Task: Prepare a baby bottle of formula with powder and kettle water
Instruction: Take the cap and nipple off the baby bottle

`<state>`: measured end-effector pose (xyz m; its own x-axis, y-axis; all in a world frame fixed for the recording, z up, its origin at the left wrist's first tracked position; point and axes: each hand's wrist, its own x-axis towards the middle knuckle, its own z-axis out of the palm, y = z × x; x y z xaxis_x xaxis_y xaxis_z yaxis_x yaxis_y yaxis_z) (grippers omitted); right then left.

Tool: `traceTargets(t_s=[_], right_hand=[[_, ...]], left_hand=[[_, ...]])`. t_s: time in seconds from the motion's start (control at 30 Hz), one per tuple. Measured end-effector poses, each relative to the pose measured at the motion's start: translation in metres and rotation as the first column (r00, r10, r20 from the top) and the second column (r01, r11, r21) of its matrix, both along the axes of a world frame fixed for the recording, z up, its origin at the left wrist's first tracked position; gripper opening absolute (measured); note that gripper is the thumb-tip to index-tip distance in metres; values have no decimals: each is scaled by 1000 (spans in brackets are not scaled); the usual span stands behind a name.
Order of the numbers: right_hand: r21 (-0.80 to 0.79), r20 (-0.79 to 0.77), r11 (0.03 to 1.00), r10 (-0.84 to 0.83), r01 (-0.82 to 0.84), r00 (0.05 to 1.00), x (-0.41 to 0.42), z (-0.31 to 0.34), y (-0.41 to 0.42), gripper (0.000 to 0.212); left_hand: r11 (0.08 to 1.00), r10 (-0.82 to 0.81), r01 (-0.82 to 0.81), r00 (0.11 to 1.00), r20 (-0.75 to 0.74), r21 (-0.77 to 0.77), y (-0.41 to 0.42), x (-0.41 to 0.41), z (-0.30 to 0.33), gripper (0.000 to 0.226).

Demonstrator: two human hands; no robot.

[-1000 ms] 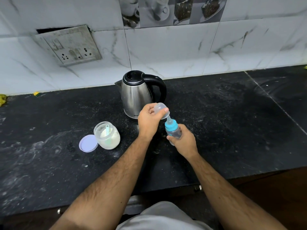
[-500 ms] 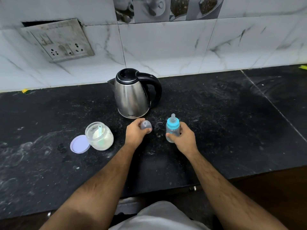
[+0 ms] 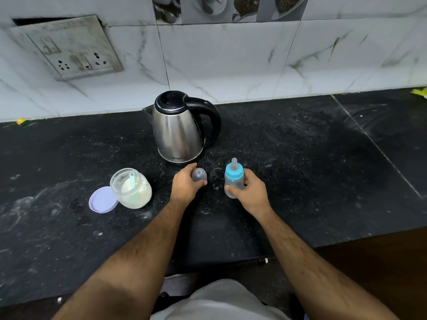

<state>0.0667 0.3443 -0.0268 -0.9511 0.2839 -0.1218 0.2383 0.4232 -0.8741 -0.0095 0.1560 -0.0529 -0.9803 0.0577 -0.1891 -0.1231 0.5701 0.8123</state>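
On the bench [image 3: 300, 181], our left hand [image 3: 184, 189] sets down the cap [image 3: 199, 174]; our right [image 3: 250, 192] grips the empty bottle [image 3: 233, 181], collar on. Powder [image 3: 131, 189] and kettle [image 3: 178, 132] wait untouched.

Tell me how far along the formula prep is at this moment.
Early stage. Done: the clear cap is off the bottle, and the powder jar stands open beside its lid, scoop inside. In hand: the left hand holds the cap at the counter; the right hand grips the bottle. Left: the blue teat ring is on, the bottle looks empty, and the kettle stands untouched.
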Motion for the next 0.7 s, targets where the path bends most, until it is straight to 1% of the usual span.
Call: traceTargets(t_s=[0.07,0.13,0.17,0.23,0.3,0.37,0.4,0.5,0.53,0.57,0.63,0.7], right_hand=[[-12,-4,1000,1,-1,1000,0,-1,0,52],[-26,-8,1000,-1,0,1000,0,-2,-1,52],[-34,-8,999,0,0,1000,0,-2,-1,50],[-64,-10,998,7,-8,1000,1,-3,-2,46],[-102,-3,994,39,-39,999,2,-4,-4,41],[-160,7,982,103,-101,995,3,-4,-7,37],[-212,10,968,136,-131,991,3,-3,-9,36],[-411,9,889,223,-200,975,6,3,-15,32],[-452,5,862,257,-227,966,7,4,-15,30],[-474,4,841,297,-260,955,8,6,-16,28],[-500,7,803,378,-324,926,9,9,-15,28],[-519,22,769,448,-372,894,11,13,-14,27]], left_hand=[[1000,-6,6,1000,6,9,-2,3,1,86],[1000,28,-28,999,-30,5,-5,8,3,85],[998,64,-64,996,-69,4,-7,12,5,79],[991,131,-131,977,-167,10,-10,24,8,59],[991,129,-117,972,-195,72,-12,35,16,38],[982,63,-39,990,-127,186,-13,38,23,29],[972,8,13,996,-86,236,-13,37,26,31],[915,-166,159,986,-13,372,-12,30,38,51],[891,-212,192,977,3,412,-11,30,42,55],[865,-265,234,964,7,444,-11,29,46,52],[816,-367,318,930,8,483,-11,29,53,37],[773,-427,342,903,40,534,-13,30,60,29]])
